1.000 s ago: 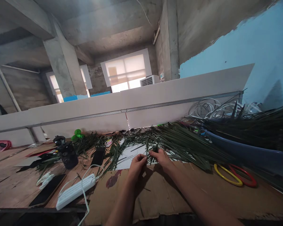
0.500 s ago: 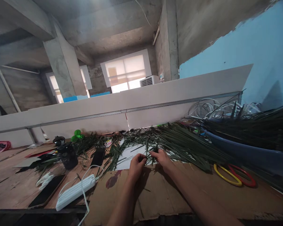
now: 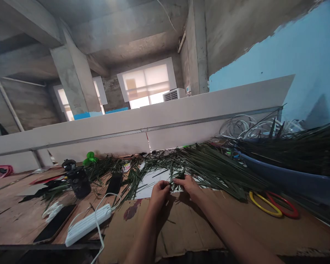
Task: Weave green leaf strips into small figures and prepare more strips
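Long, narrow dark green palm leaf strips (image 3: 211, 168) lie in a loose spread across the bench. My left hand (image 3: 159, 194) and my right hand (image 3: 188, 184) meet at the near edge of the spread, and each pinches thin strips between fingers and thumb. Below the hands lies a sheet of brown cardboard (image 3: 167, 227), and a white paper sheet (image 3: 151, 185) shows beneath the leaves. The fingers hide the exact spot where the strips are held.
A blue basin (image 3: 286, 181) heaped with leaves stands at right, with yellow-and-red scissor handles (image 3: 272, 205) before it. At left lie a white power strip (image 3: 88, 224), a phone (image 3: 55, 223), a black cup (image 3: 79, 182) and another phone (image 3: 114, 183). White coiled cables (image 3: 244, 126) sit behind the basin.
Both hands stay at the same spot on the strips. My left hand sits slightly lower, and the view has shifted a little.
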`<action>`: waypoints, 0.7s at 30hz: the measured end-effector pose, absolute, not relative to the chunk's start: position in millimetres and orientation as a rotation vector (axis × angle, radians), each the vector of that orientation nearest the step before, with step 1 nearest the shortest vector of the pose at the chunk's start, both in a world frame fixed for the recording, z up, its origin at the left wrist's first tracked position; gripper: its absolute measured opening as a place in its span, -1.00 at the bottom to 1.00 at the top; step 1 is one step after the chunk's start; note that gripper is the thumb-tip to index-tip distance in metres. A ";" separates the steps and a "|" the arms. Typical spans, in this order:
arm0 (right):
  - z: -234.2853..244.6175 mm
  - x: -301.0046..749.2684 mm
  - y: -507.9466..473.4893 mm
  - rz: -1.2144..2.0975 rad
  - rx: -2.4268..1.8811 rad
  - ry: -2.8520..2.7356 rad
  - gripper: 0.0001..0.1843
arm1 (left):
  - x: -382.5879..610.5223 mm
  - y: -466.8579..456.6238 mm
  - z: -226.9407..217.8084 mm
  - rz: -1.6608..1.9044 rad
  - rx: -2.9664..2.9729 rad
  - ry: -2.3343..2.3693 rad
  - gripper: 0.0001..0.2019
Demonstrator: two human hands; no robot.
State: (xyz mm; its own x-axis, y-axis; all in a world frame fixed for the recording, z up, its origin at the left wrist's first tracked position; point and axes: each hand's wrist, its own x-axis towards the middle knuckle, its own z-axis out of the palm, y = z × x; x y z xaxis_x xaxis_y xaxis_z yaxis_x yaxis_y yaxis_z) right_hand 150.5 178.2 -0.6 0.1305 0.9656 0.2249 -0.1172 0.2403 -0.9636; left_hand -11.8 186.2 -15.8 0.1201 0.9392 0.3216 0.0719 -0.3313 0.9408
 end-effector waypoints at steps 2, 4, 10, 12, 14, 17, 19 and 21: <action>-2.8 150.9 180.8 1.040 -1.008 -1.134 -0.73 | -12.0 185.8 -15.8 1.321 1.620 1.058 -0.78; -5.1 151.0 184.0 1.064 -1.028 -1.128 -0.72 | -12.8 184.3 -14.9 1.325 1.680 1.105 -0.84; -10.1 150.8 189.1 1.100 -1.069 -1.094 -0.70 | -15.0 174.4 -6.2 1.334 1.874 1.229 -0.94; -11.0 150.5 189.4 1.114 -1.070 -1.086 -0.70 | -14.6 171.6 -3.2 1.343 1.921 1.251 -0.93; -11.1 150.1 189.6 1.129 -1.067 -1.082 -0.70 | -13.8 169.9 -1.4 1.358 1.949 1.262 -0.92; -9.9 149.8 189.3 1.150 -1.054 -1.081 -0.70 | -13.0 169.2 -1.1 1.379 1.954 1.251 -0.91; -8.6 150.1 188.5 1.163 -1.039 -1.083 -0.70 | -13.1 170.1 -2.0 1.377 1.932 1.223 -0.92; -7.8 150.9 187.9 1.173 -1.026 -1.083 -0.70 | -13.7 172.1 -3.2 1.359 1.891 1.170 -0.91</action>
